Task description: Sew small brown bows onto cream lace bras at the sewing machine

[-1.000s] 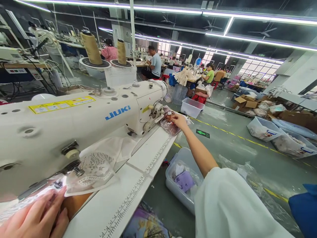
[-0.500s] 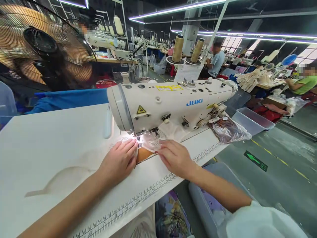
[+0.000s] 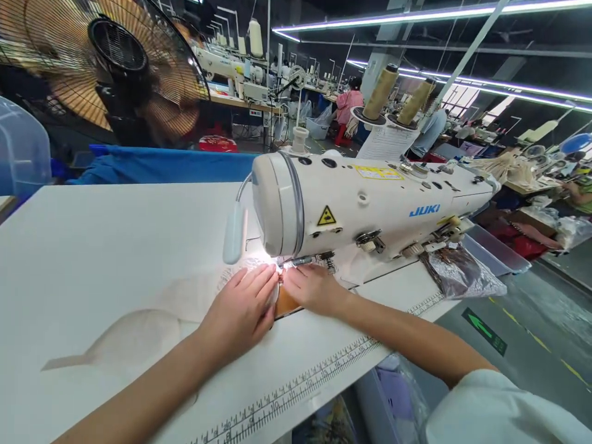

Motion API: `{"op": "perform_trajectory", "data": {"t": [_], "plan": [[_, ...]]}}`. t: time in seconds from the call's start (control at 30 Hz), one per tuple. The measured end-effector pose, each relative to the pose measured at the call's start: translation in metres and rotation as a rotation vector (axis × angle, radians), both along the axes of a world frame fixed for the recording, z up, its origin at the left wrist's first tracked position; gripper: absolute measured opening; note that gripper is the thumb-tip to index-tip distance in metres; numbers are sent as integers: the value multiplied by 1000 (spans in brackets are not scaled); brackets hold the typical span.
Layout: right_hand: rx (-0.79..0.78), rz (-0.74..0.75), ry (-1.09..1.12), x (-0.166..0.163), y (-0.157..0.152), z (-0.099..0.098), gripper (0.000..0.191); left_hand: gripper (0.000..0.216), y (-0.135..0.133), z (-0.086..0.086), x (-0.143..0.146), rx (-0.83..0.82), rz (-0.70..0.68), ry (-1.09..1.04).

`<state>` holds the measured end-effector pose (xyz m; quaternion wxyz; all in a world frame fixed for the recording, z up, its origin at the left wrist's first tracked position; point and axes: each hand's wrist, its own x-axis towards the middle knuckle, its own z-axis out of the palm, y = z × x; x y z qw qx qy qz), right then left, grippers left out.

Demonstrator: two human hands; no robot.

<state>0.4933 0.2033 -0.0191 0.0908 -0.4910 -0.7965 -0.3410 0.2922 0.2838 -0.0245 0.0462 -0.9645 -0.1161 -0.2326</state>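
Note:
A white JUKI sewing machine (image 3: 370, 203) stands on a white table (image 3: 92, 259), its lamp lit over the needle. My left hand (image 3: 240, 308) lies flat on white lacy fabric (image 3: 143, 320) just left of the needle, fingers stretched toward it. My right hand (image 3: 312, 287) rests on the fabric right under the machine head, fingers curled down against the cloth at the presser foot. The two hands nearly meet at the needle. A brown patch (image 3: 285, 302) shows between them.
A printed ruler (image 3: 296, 388) runs along the table's front edge. A clear bag of brownish pieces (image 3: 456, 271) lies at the machine's right end. Two thread cones (image 3: 383, 92) stand behind. A big fan (image 3: 111, 68) is at the back left. Other workers sit at far tables.
My right hand left the bag at the machine's right end and came to the needle beside my left hand. The view swung left and both hands closed in under the head.

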Motion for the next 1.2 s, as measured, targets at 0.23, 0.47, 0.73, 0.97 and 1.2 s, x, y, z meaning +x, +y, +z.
{"op": "perform_trajectory", "data": {"t": [0.23,0.47,0.73,0.97,1.2], "plan": [[-45,-27,92,4,-11,2,26,46,5,1,0,-28,-34,-23],[-231,-6,223,17,-22,10,24,47,5,3,0,-55,-54,-20],[-333,55,181,14,-23,17,31,47,6,5,-1,-67,-70,-19],[-389,70,190,14,-20,16,21,46,6,3,-2,-43,-68,-21],[-291,-20,326,18,-27,5,27,47,6,5,-1,40,-57,3]]}}
